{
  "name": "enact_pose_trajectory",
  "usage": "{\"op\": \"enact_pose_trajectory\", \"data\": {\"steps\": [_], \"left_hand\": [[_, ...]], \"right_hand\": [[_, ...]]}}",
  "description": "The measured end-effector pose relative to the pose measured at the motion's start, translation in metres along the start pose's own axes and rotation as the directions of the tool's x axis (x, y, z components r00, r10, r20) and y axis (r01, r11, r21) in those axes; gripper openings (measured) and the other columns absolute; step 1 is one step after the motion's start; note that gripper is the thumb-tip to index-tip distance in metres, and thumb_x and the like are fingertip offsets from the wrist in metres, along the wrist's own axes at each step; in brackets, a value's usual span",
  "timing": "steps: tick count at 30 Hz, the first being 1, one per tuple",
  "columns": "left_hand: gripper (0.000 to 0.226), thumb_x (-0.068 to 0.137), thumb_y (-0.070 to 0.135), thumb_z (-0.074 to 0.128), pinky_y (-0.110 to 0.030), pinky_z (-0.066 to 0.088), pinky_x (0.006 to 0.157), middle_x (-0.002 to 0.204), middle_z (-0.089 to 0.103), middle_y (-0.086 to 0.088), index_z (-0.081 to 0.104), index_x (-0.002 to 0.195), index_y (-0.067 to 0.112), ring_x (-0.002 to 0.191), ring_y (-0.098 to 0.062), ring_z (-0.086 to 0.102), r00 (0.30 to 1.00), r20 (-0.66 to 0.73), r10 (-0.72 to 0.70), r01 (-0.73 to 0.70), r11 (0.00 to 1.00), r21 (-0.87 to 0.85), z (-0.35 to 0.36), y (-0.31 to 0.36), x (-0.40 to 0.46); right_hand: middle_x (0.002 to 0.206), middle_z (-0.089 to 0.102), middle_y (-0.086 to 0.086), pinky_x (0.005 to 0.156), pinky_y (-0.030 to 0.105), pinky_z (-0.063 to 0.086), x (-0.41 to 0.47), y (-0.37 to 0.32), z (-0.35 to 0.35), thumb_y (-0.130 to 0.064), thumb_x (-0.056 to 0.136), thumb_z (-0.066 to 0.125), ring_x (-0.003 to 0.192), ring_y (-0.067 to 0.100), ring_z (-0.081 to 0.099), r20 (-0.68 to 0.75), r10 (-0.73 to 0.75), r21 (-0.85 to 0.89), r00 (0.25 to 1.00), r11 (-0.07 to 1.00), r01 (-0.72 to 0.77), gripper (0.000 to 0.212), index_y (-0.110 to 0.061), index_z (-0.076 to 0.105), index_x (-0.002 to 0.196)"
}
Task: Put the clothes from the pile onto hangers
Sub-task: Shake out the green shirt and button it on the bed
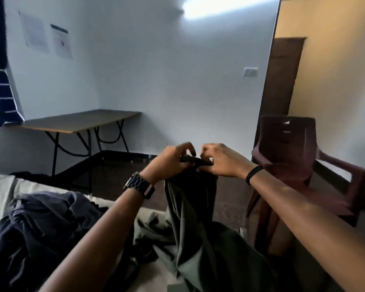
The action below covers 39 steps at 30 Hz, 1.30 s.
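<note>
Now I pinch the black hanger bar (195,160) with my left hand (169,163) and right hand (221,161), steadying it. Olive trousers (190,207) drape toward 6 o'clock, settling evenly.

**Hands up centre, pile down left**

Left hand (169,163) and right hand (221,161) meet over the black hanger bar (195,161), olive-green garment (190,218) hanging below. Dark crumpled clothes pile (36,228) lies left on the pale-sheeted bed (2,186). Maroon plastic chair (293,157) stands right; brown folding counter (78,121) behind, left.
</note>
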<state>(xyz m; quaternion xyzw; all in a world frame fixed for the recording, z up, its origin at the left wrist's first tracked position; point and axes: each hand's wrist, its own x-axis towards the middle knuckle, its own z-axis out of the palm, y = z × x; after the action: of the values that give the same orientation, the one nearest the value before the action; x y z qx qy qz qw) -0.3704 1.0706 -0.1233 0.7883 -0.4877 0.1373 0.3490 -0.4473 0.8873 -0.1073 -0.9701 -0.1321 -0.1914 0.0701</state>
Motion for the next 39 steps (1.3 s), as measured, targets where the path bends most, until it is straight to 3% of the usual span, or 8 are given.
{"op": "enact_pose_trajectory", "data": {"steps": [4, 8, 12, 15, 23, 29, 35, 39], "left_hand": [[0.012, 0.083, 0.013, 0.067, -0.023, 0.043, 0.062, 0.077, 0.063, 0.002, 0.058, 0.086, 0.020, 0.065, -0.007, 0.053, 0.990, 0.139, 0.001, 0.003, 1.000, -0.027, -0.028, 0.026, 0.033], [0.022, 0.086, 0.000, 0.060, -0.019, 0.036, 0.052, 0.074, 0.059, -0.003, 0.046, 0.080, 0.016, 0.058, -0.008, 0.046, 0.926, 0.367, -0.090, 0.140, 0.984, -0.113, -0.029, 0.034, 0.048], [0.038, 0.077, -0.002, 0.058, -0.025, 0.032, 0.056, 0.060, 0.045, 0.009, 0.036, 0.062, 0.025, 0.055, -0.006, 0.034, 1.000, 0.016, 0.015, -0.016, 1.000, 0.018, -0.020, 0.039, 0.062], [0.037, 0.075, 0.001, 0.058, -0.033, 0.030, 0.055, 0.057, 0.043, 0.004, 0.033, 0.061, 0.025, 0.056, -0.018, 0.036, 0.975, -0.204, 0.089, -0.056, 0.985, 0.162, -0.020, 0.052, 0.071], [0.019, 0.080, 0.001, 0.052, -0.035, 0.041, 0.059, 0.082, 0.062, -0.011, 0.051, 0.098, 0.008, 0.074, -0.032, 0.055, 0.932, -0.359, 0.037, 0.010, 0.992, 0.127, -0.032, 0.054, 0.105], [0.020, 0.094, 0.014, 0.047, -0.042, 0.046, 0.081, 0.108, 0.052, -0.017, 0.064, 0.103, 0.007, 0.096, -0.037, 0.053, 0.950, -0.269, 0.160, 0.001, 0.858, 0.514, -0.051, 0.064, 0.138], [0.028, 0.095, 0.025, 0.056, -0.029, 0.040, 0.072, 0.103, 0.064, -0.017, 0.062, 0.104, 0.000, 0.099, -0.032, 0.058, 0.949, -0.301, -0.096, 0.133, 0.986, 0.105, -0.085, 0.087, 0.176], [0.025, 0.088, 0.026, 0.066, -0.030, 0.040, 0.072, 0.100, 0.065, -0.016, 0.064, 0.096, 0.002, 0.098, -0.032, 0.059, 0.938, -0.346, -0.030, 0.098, 0.979, 0.181, -0.111, 0.103, 0.193]], "right_hand": [[0.053, 0.037, 0.001, 0.054, 0.034, 0.031, 0.000, 0.006, -0.041, -0.019, 0.082, 0.063, 0.053, 0.016, 0.034, -0.167, 0.057, 0.008, 0.984, 0.998, -0.057, 0.044, -0.016, 0.031, 0.052], [0.055, 0.034, -0.003, 0.055, 0.032, 0.027, -0.003, 0.011, -0.066, -0.004, 0.072, 0.058, 0.056, 0.017, 0.030, -0.226, 0.074, 0.015, 0.971, 0.997, -0.072, 0.038, -0.021, 0.027, 0.058], [0.080, 0.053, -0.002, 0.056, 0.022, 0.034, -0.004, 0.026, -0.071, -0.010, 0.079, 0.062, 0.063, 0.008, 0.045, -0.125, 0.146, 0.063, 0.981, 0.988, -0.139, 0.014, -0.015, 0.049, 0.081], [0.092, 0.058, -0.002, 0.060, 0.018, 0.041, -0.005, 0.039, -0.078, -0.020, 0.084, 0.065, 0.072, 0.007, 0.054, -0.010, 0.263, 0.189, 0.965, 0.948, -0.256, 0.028, -0.017, 0.053, 0.109], [0.082, 0.057, -0.004, 0.059, 0.020, 0.040, 0.002, 0.057, -0.121, -0.027, 0.082, 0.069, 0.080, 0.014, 0.055, -0.100, 0.311, 0.114, 0.945, 0.947, -0.299, 0.014, -0.017, 0.063, 0.089], [0.112, 0.054, 0.006, 0.086, 0.029, 0.046, 0.016, 0.062, -0.161, -0.017, 0.086, 0.063, 0.101, 0.017, 0.053, -0.401, 0.225, -0.063, 0.888, 0.960, -0.271, 0.030, -0.012, 0.059, 0.115], [0.092, 0.067, 0.014, 0.074, 0.036, 0.049, 0.033, 0.052, -0.182, -0.014, 0.091, 0.057, 0.090, 0.033, 0.063, -0.479, 0.124, -0.176, 0.869, 0.956, -0.234, 0.012, -0.011, 0.062, 0.101], [0.091, 0.062, 0.009, 0.074, 0.023, 0.037, 0.041, 0.052, -0.216, -0.020, 0.095, 0.056, 0.092, 0.025, 0.059, -0.402, 0.208, -0.085, 0.892, 0.961, -0.262, 0.022, -0.005, 0.072, 0.097]]}}
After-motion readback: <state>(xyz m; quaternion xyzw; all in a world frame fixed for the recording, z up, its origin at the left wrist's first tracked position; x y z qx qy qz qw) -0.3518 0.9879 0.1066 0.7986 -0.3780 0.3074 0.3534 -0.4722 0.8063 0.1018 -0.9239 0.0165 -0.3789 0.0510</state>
